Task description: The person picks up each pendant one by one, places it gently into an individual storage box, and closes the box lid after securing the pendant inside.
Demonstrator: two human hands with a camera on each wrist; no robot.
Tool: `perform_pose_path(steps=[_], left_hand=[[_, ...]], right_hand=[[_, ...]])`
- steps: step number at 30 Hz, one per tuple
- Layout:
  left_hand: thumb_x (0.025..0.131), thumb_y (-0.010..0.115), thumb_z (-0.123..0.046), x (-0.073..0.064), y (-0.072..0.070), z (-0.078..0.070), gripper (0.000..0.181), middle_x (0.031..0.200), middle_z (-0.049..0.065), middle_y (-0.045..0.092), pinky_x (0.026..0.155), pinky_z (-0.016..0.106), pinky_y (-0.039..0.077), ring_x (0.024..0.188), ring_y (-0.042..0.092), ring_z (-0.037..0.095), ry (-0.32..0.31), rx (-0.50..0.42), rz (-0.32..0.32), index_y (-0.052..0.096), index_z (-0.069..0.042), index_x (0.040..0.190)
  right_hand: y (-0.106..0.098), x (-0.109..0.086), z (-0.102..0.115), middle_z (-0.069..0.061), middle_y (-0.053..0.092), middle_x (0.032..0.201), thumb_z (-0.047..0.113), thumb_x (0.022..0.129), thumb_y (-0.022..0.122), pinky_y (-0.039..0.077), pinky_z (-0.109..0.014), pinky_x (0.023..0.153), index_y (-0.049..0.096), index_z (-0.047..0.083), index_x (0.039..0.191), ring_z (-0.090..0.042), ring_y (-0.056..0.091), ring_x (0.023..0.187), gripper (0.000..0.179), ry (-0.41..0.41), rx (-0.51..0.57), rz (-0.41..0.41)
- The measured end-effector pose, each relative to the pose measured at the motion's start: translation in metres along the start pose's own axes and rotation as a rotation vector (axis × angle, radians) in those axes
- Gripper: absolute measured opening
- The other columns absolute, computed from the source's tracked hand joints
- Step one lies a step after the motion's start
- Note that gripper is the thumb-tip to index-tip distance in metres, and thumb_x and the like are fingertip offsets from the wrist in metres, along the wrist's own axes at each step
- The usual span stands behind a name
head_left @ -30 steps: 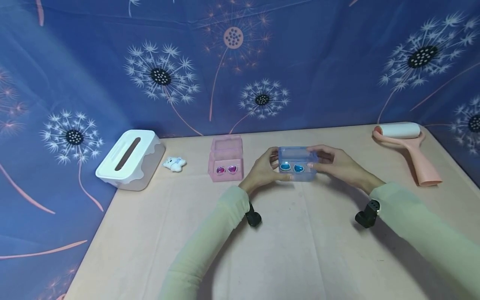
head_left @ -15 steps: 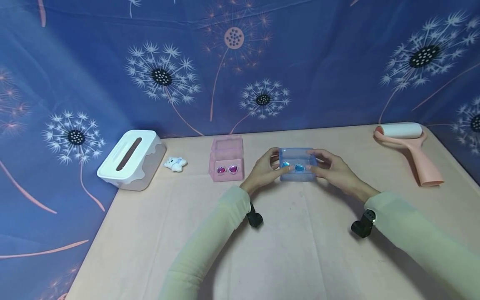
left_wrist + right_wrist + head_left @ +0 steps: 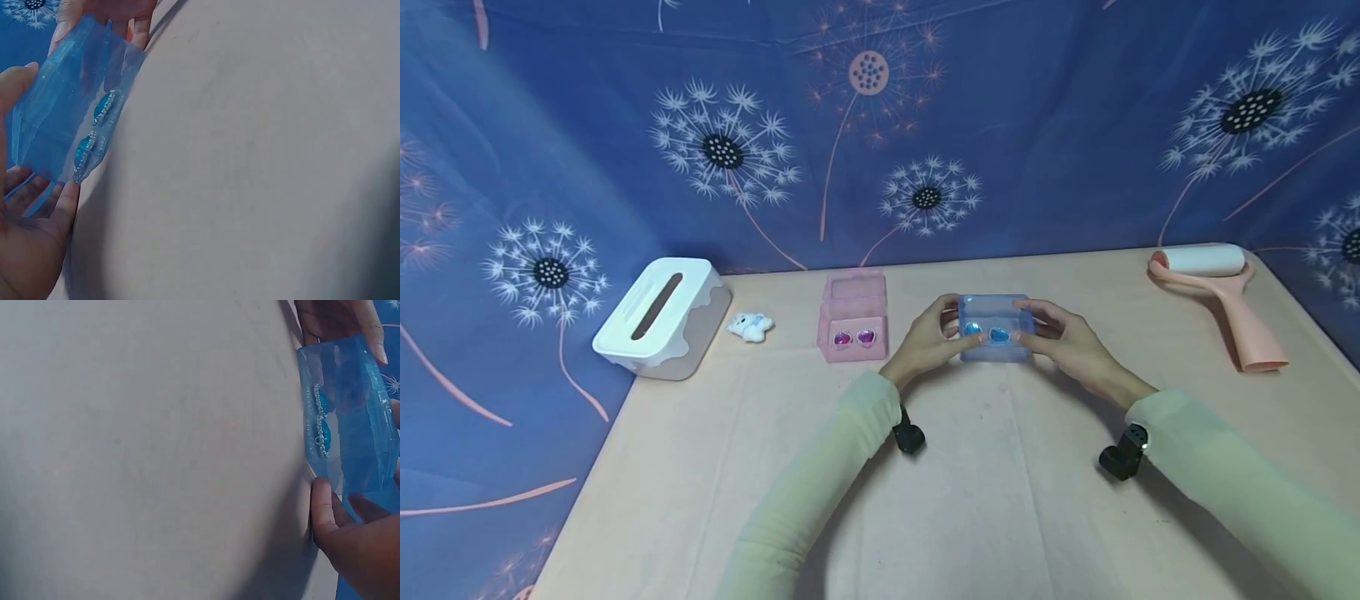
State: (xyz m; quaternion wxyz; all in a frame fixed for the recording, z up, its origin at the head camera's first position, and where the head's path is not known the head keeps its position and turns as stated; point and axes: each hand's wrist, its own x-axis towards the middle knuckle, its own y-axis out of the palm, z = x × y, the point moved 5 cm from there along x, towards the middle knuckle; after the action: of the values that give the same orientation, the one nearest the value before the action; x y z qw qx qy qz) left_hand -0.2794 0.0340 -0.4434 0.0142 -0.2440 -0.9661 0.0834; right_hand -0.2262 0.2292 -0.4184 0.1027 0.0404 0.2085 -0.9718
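Observation:
Both hands grip a see-through blue plastic box (image 3: 995, 355) right of the table's middle. The left hand (image 3: 925, 340) holds its left end, thumb along the front, fingers round the side and back. At the opposite end, the right hand (image 3: 1075, 343) holds it the same way. Two blue gem pieces (image 3: 999, 335) with a silvery beaded edge show through the plastic, one partly behind the left thumb. In the left wrist view, the box (image 3: 56, 112) appears tilted between the hands; the right wrist view has the gems along the box's (image 3: 359, 425) near side.
A pink see-through box (image 3: 856, 354), its lid raised, stands left of the left hand with two pink gem pieces (image 3: 866, 337) inside. Farther left are a small white bear figure (image 3: 750, 327) and a white-lidded tissue box (image 3: 688, 342). A pink lint roller (image 3: 1247, 325) lies at the right.
Both thumbs have shifted up the front of the blue box, the left one now overlapping a gem piece. The right forearm has moved slightly left and down.

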Motion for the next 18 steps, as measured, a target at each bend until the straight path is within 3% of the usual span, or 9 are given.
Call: perform_pose_path(steps=[8, 13, 16, 18], left_hand=[[0.082, 0.078, -0.017, -0.001, -0.003, -0.002, 0.072, 0.137, 0.013, 0.052, 0.105, 0.026, 0.047, 0.127, 0.054, 0.024, 0.011, 0.021, -0.004, 0.039, -0.006, 0.141], [0.081, 0.078, -0.033, -0.007, -0.009, -0.012, 0.085, 0.146, 0.009, 0.044, 0.106, 0.031, 0.047, 0.133, 0.048, 0.021, 0.029, 0.205, -0.036, 0.032, -0.011, 0.148], [0.079, 0.078, -0.043, -0.015, -0.018, -0.029, 0.089, 0.150, 0.004, 0.039, 0.109, 0.035, 0.045, 0.137, 0.042, 0.019, 0.066, 0.340, -0.068, 0.030, -0.018, 0.150], [0.078, 0.078, -0.044, -0.024, -0.027, -0.044, 0.088, 0.150, 0.002, 0.038, 0.111, 0.036, 0.043, 0.139, 0.040, 0.019, 0.096, 0.386, -0.080, 0.032, -0.021, 0.149]], right_hand=[[0.001, 0.001, -0.001, -0.021, 0.024, 0.158, 0.033, 0.093, 0.065, 0.034, -0.063, 0.109, 0.034, 0.015, 0.150, -0.049, 0.031, 0.139, 0.068, -0.007, -0.007, -0.008], [0.000, 0.001, 0.004, -0.020, 0.027, 0.157, 0.035, 0.095, 0.061, 0.040, -0.059, 0.106, 0.035, 0.015, 0.149, -0.047, 0.035, 0.138, 0.063, -0.013, -0.017, -0.021], [-0.005, 0.001, 0.017, -0.020, 0.032, 0.154, 0.033, 0.097, 0.058, 0.044, -0.058, 0.103, 0.038, 0.013, 0.147, -0.045, 0.040, 0.136, 0.058, -0.069, -0.072, -0.124], [-0.008, 0.003, 0.032, -0.019, 0.040, 0.150, 0.029, 0.096, 0.059, 0.046, -0.056, 0.102, 0.043, 0.010, 0.143, -0.042, 0.044, 0.133, 0.053, -0.142, -0.128, -0.241]])
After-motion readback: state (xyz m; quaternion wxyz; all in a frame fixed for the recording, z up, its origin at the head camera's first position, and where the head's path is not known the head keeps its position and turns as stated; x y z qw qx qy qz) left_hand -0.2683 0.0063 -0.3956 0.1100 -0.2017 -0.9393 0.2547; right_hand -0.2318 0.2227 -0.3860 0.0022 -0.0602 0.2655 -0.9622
